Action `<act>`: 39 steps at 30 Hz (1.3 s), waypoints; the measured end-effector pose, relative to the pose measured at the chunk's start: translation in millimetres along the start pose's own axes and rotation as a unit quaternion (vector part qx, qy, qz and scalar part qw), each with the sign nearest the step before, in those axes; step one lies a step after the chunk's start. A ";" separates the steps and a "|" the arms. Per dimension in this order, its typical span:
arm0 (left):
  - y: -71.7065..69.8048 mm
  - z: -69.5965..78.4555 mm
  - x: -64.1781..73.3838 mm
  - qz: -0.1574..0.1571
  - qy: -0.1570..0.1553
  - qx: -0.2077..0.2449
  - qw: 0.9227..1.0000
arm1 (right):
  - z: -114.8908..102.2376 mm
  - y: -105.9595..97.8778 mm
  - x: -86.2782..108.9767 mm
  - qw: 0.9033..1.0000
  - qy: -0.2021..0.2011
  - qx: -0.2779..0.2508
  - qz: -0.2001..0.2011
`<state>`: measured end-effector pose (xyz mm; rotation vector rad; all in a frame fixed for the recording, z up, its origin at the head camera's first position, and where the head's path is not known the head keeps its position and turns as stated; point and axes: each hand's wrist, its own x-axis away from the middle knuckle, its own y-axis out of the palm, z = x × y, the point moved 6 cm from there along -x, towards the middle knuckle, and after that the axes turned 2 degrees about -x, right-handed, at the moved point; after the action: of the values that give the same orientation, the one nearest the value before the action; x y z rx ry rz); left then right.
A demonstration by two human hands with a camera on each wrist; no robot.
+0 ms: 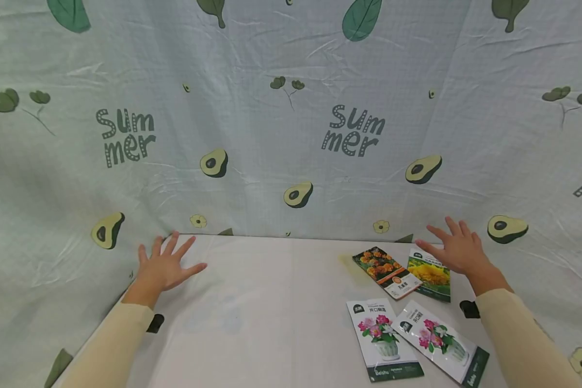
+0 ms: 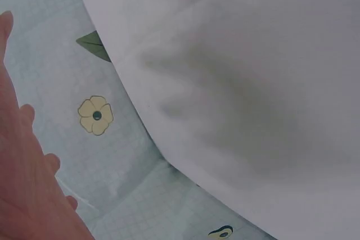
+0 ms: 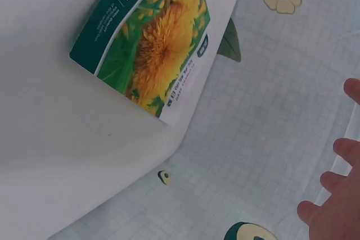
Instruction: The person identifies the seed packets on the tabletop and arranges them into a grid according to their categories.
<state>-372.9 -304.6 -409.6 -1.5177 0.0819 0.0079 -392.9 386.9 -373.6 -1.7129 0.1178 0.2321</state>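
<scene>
Flanking the desk (image 1: 271,323), two arms in cream sleeves (image 1: 104,350) extend forward and apart. Left hand (image 1: 161,271): by the far left corner, back uppermost, fingers splayed, thumb out toward the middle; released. Right hand (image 1: 463,250): by the far right corner, fingers fanned, thumb pointing inward; also released, nearest the yellow packet (image 1: 434,276).

Four packets, all on the right half. Orange packet (image 1: 387,272) slants, top corner just beside the far edge, lower end lapping the yellow packet, which sits toward the far right corner. Closer to the near side: left pink packet (image 1: 384,339) and right pink packet (image 1: 441,345), the latter tilted, one corner over its neighbour's right edge.

Yellow packet's upper right corner is behind the right hand in the head view; the right wrist view shows the fingers well apart from it. Only a tip of the orange packet enters there. Both wrist views crop the hands. Right pink packet's bottom corner and the near edge run out of frame. Dark smudges in the left wrist view: blurred. Fine print: too small to read.

Far edge meets the printed cloth (image 1: 257,118) in a straight line. Right edge mostly behind the right arm. Broad white run between left arm and packets; narrow gap between right pink packet and right sleeve.
</scene>
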 end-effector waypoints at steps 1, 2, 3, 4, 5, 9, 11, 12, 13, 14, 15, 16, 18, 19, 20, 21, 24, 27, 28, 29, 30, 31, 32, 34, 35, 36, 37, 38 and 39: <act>0.8 1.5 0.6 0.002 0.000 0.000 1.000 | -0.9 -0.1 0.7 1.000 -0.002 0.000 0.002; 1.1 3.1 1.5 0.004 0.001 0.001 1.000 | -1.8 -0.1 1.6 1.000 -0.004 0.000 0.004; 1.5 4.5 2.4 0.005 0.000 0.001 1.000 | -2.0 0.8 2.2 1.000 -0.006 0.000 0.006; 2.8 5.5 2.9 0.006 0.000 0.000 1.000 | -2.0 1.9 2.8 1.000 -0.008 0.001 0.007; 3.8 6.5 3.9 0.007 -0.001 0.001 1.000 | -2.1 3.5 3.5 1.000 -0.010 0.002 0.008; 11.2 7.7 5.9 0.002 0.000 0.005 1.000 | -3.6 10.7 8.0 1.000 -0.014 0.004 0.010; 14.3 7.6 7.1 0.003 0.002 0.009 1.000 | -5.8 13.2 11.2 1.000 -0.015 0.006 0.011; 15.8 7.5 7.3 0.003 0.003 0.009 1.000 | -6.9 14.1 12.7 1.000 -0.015 0.005 0.010; 16.4 7.7 8.4 0.005 0.004 0.010 1.000 | -8.2 14.8 14.0 1.000 -0.015 0.004 0.010; 17.3 7.8 9.1 0.007 0.004 0.010 1.000 | -9.1 15.8 15.0 1.000 -0.015 0.003 0.009; 17.7 8.0 10.0 0.010 0.004 0.009 1.000 | -10.2 16.8 16.1 1.000 -0.015 0.002 0.009; 18.3 8.4 10.8 0.011 0.004 0.008 1.000 | -11.1 17.6 17.1 1.000 -0.015 0.001 0.009; 18.9 10.4 12.6 0.013 0.002 0.005 1.000 | -12.7 19.3 19.2 1.000 -0.015 -0.003 0.008; 19.1 11.7 13.7 0.014 0.002 0.006 1.000 | -13.2 20.2 20.3 1.000 -0.016 -0.003 0.008; 19.5 13.0 14.6 0.014 0.002 0.006 1.000 | -13.4 21.3 21.1 1.000 -0.017 -0.005 0.008; 19.4 14.8 16.0 0.014 0.003 0.007 1.000 | -13.8 22.2 22.2 1.000 -0.018 -0.005 0.009; 20.5 19.6 19.9 0.010 0.003 0.008 1.000 | -13.2 24.8 26.5 1.000 -0.025 -0.009 0.012; 21.9 24.8 23.9 0.011 0.004 0.005 1.000 | -12.3 28.9 28.0 0.999 -0.035 -0.009 0.015; 23.0 26.2 24.9 0.011 0.004 0.003 1.000 | -11.7 30.4 28.8 0.999 -0.038 -0.009 0.017; 24.4 28.2 25.8 0.011 0.005 0.003 1.000 | -11.8 31.7 29.5 0.999 -0.041 -0.007 0.020; 25.8 30.2 26.3 0.011 0.005 0.002 1.000 | -11.9 33.0 29.8 0.999 -0.042 -0.009 0.022; 26.8 32.3 27.1 0.012 0.006 0.005 1.000 | -12.0 33.9 30.7 0.999 -0.046 -0.010 0.026; 28.2 34.3 27.6 0.014 0.006 0.008 1.000 | -12.4 34.4 31.9 0.998 -0.050 -0.016 0.032; 31.3 38.8 28.5 0.017 0.007 0.011 1.000 | -13.9 35.4 34.3 0.997 -0.059 -0.027 0.042; 32.4 41.5 29.2 0.018 0.007 0.012 1.000 | -15.1 35.7 35.5 0.996 -0.063 -0.034 0.045; 32.8 44.0 29.9 0.022 0.009 0.014 1.000 | -16.0 36.1 36.8 0.996 -0.068 -0.044 0.048; 33.0 46.7 30.8 0.026 0.010 0.017 0.999 | -17.0 36.5 38.0 0.995 -0.072 -0.052 0.051; 32.9 49.9 32.0 0.029 0.012 0.017 0.999 | -18.2 37.1 39.1 0.994 -0.075 -0.061 0.053; 32.7 53.1 33.0 0.032 0.014 0.020 0.999 | -19.3 37.9 39.9 0.993 -0.077 -0.067 0.054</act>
<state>-339.3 -251.4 -441.4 -1.4754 0.1529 0.0366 -360.3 364.1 -416.3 -1.8169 0.0823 0.4593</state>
